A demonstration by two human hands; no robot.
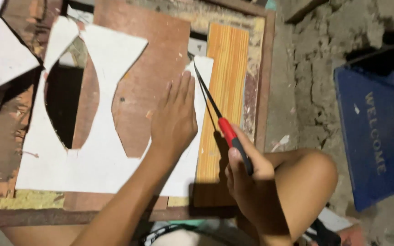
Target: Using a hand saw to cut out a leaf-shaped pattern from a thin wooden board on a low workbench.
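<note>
A large white sheet (96,159) with curved, leaf-shaped holes cut out of it lies on a brown wooden board (153,50). My left hand (173,118) presses flat on the sheet's right part, fingers pointing up. My right hand (247,175) grips the red and black handle of a thin long-bladed cutting tool (220,120). Its dark blade runs up-left along the sheet's right edge, right beside my left fingers, the tip near the sheet's top corner.
An orange striped plank (226,68) lies just right of the sheet. A wooden frame edge (264,82) borders the work surface. A blue doormat (372,136) lies on the rough concrete floor at right. Another white piece (1,50) sits at top left. My knee (311,177) is below right.
</note>
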